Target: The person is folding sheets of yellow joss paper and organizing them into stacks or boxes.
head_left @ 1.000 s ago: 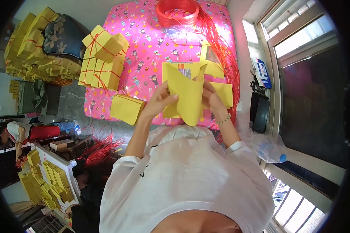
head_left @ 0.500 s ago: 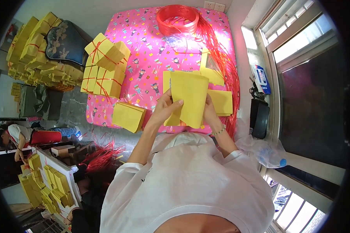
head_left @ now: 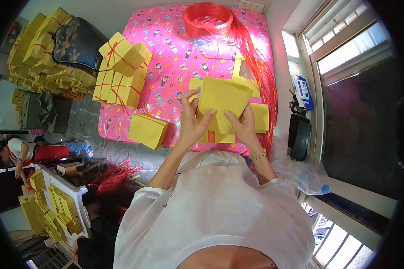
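Between both hands I hold a yellow paper stack (head_left: 224,96) upright over a pink-patterned table (head_left: 166,49). My left hand (head_left: 194,123) grips its left side, thumb on the front face and fingers behind. At its lower right edge, my right hand (head_left: 244,125) pinches it with the thumb in front. Whether it is one folded piece or many sheets is hard to tell. Under and behind it lie more yellow papers (head_left: 224,138), with a small red patch showing. Another yellow stack (head_left: 261,117) rests just right of my right hand.
Left on the table are a loose yellow stack (head_left: 147,131) and yellow bundles (head_left: 123,89) tied with red strips. A red strapping coil (head_left: 207,31) sits at the back, and red strips (head_left: 265,85) trail down the right edge. A person (head_left: 20,150) bends by another table (head_left: 83,206) at lower left.
The held stack has tilted, its top leaning right, and its lower edge has risen. My right hand has come round to its front, thumb now visible. My left hand has shifted slightly.
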